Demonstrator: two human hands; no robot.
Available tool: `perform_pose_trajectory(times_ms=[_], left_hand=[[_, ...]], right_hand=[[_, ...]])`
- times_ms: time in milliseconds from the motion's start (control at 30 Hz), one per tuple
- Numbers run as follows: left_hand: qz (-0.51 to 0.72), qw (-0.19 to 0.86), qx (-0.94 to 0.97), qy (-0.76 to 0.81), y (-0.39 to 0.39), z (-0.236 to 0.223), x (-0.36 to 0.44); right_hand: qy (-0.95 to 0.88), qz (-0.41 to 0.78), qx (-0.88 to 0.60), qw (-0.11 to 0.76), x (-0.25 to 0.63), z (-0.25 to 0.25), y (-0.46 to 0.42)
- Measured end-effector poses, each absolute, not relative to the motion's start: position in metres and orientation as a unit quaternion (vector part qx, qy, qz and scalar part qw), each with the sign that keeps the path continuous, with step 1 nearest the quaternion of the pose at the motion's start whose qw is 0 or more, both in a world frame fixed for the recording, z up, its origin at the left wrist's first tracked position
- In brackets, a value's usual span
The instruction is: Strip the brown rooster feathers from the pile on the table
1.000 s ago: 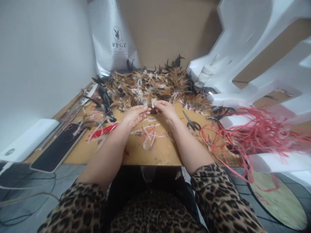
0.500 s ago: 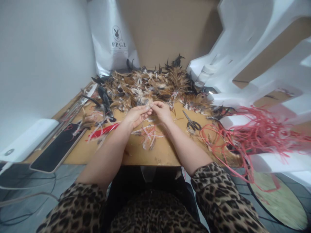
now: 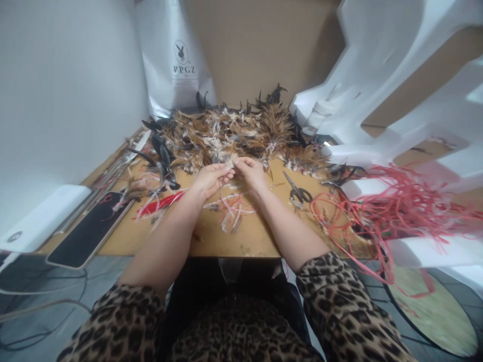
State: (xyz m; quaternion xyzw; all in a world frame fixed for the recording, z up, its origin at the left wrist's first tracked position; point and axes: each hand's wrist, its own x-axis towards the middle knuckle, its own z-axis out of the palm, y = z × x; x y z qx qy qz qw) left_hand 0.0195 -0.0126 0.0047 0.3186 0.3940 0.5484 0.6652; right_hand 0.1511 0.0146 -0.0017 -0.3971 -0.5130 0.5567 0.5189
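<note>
My left hand (image 3: 215, 178) and my right hand (image 3: 249, 171) meet over the middle of the table, fingertips pinched close together. Between them is a small pale feather (image 3: 233, 157), partly covered by the fingers. Just beyond lies a large heap of brown feathers (image 3: 226, 128) with pale fluffy bases and some black tips. Below the hands, on the tabletop, rest a few pink and white ribbon scraps (image 3: 232, 211). Black-handled scissors (image 3: 298, 190) lie to the right of my right hand, blades pointing away.
At left are a phone (image 3: 90, 229), a white power bank (image 3: 43, 216) and a red strip (image 3: 158, 203). Tangled pink ribbon (image 3: 407, 206) hangs over white foam pieces (image 3: 415, 251) at right. A white bag (image 3: 177, 60) stands behind the feathers, beside a clear bottle (image 3: 317, 118).
Almost nothing differs. Both hands stay together at the same spot, with only slight finger movement around the pale feather.
</note>
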Motion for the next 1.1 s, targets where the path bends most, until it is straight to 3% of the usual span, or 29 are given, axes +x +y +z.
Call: perform_pose_trajectory(times_ms=[333, 500, 667, 933, 1100], left_hand=[[0.533, 0.626, 0.374, 0.43, -0.015, 0.004, 0.022], [0.541, 0.612, 0.371, 0.443, -0.015, 0.008, 0.021], [0.59, 0.585, 0.338, 0.442, -0.01, 0.009, 0.015], [0.6, 0.581, 0.325, 0.444, -0.009, 0.008, 0.013], [0.589, 0.583, 0.337, 0.447, -0.01, 0.008, 0.013]], right_hand=[[-0.523, 0.545, -0.398, 0.521, 0.148, 0.001, 0.011], [-0.555, 0.552, -0.394, 0.481, 0.161, 0.005, 0.019], [-0.634, 0.405, -0.465, 0.467, 0.198, 0.014, 0.038], [-0.825, 0.302, -0.434, 0.201, 0.197, 0.019, 0.024], [-0.876, 0.164, -0.439, 0.113, 0.174, 0.013, 0.009]])
